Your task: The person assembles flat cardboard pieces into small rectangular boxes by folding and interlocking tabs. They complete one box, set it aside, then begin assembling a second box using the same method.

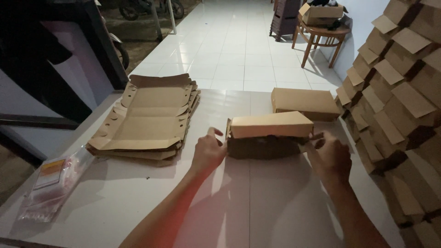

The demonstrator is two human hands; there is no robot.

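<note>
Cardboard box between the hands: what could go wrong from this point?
1. The cardboard box is pinched only at its ends by the left hand and right hand; its lid looks partly raised, so a side flap could miss or crease.
2. The stack of folded boxes leans close to the right hand; a bumped elbow might topple it.
3. Dim light may hide misfolds.

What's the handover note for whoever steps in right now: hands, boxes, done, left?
Left hand: on the left end of the half-closed cardboard box, mid-table.
Right hand: pinching that box's right-end flap.
Done: one closed box lies behind it; a wall of folded boxes is stacked at right.
Left: lid not fully shut; stack of flat blanks waits at left.
Plastic bag lies at the table's near-left corner.
</note>
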